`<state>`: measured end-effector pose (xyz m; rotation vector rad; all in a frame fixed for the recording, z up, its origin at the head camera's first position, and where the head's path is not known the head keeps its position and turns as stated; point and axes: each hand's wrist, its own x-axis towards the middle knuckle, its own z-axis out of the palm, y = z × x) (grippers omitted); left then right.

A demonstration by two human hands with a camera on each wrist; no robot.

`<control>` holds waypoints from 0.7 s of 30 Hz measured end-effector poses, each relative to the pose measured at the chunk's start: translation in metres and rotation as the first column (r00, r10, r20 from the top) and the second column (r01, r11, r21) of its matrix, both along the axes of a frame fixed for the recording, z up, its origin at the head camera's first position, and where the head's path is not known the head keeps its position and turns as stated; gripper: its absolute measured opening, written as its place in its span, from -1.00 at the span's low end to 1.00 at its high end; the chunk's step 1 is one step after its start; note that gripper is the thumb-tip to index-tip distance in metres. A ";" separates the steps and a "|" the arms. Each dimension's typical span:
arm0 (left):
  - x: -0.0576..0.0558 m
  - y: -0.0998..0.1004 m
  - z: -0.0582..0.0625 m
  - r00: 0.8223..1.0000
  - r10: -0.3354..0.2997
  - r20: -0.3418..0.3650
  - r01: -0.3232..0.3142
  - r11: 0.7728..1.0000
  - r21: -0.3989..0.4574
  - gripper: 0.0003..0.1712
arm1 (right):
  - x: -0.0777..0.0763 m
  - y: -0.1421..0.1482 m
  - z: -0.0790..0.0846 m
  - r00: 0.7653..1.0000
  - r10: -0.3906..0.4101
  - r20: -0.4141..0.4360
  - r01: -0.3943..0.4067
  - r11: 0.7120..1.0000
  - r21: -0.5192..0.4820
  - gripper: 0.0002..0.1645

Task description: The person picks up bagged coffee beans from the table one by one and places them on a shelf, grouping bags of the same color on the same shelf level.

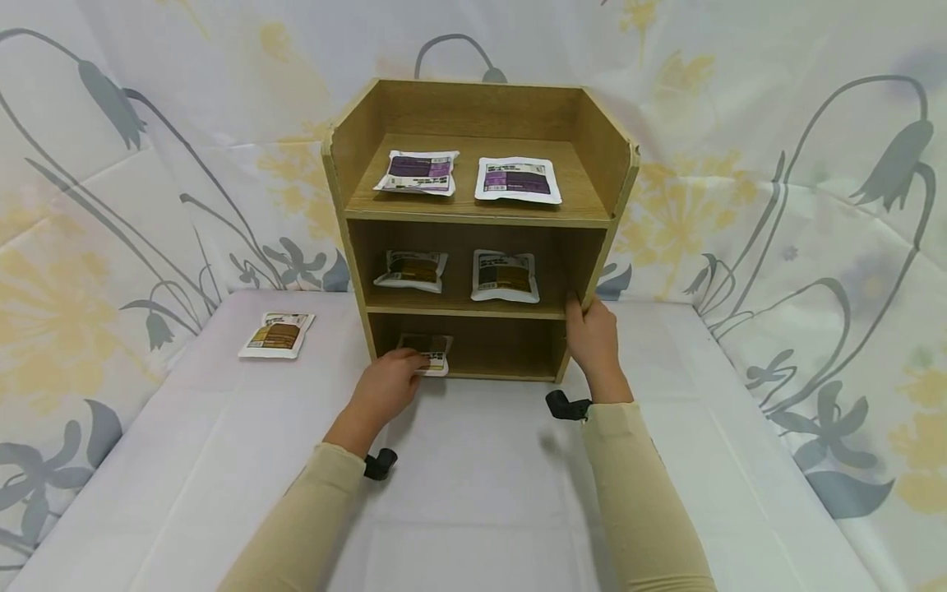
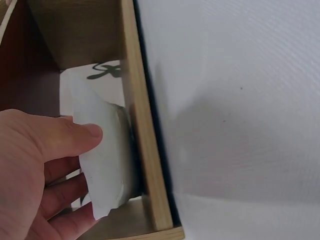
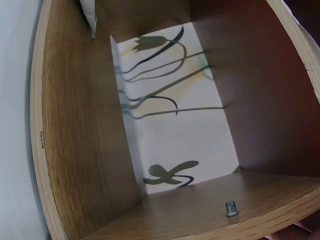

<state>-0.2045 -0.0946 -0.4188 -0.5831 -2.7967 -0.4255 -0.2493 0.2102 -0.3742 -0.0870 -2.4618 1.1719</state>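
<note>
My left hand (image 1: 386,386) pinches a white-edged food pouch (image 1: 436,358) at the left of the lowest compartment of a small wooden shelf (image 1: 462,323). In the left wrist view the thumb lies on the pale face of the pouch (image 2: 106,150), with the other fingers behind it. The pouch is tilted there, close to the compartment's floor board. At the shelf's right side panel, my right hand (image 1: 595,337) grips the edge. Only a bit of the right hand's fingers (image 3: 302,229) shows in the right wrist view, outside the panel.
Two purple-labelled pouches (image 1: 518,179) lie on the top level, and two darker pouches (image 1: 505,275) on the middle one. Another brown-labelled pouch (image 1: 278,335) lies on the white-covered table (image 1: 473,493) left of the shelf. A metal peg (image 3: 231,208) sticks out of the inner side panel.
</note>
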 end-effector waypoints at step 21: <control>-0.030 0.002 -0.015 0.996 0.008 0.090 -0.004 0.999 -0.050 -0.70 | 0.002 0.000 0.002 1.000 0.012 0.005 -0.012 1.000 -0.010 -0.40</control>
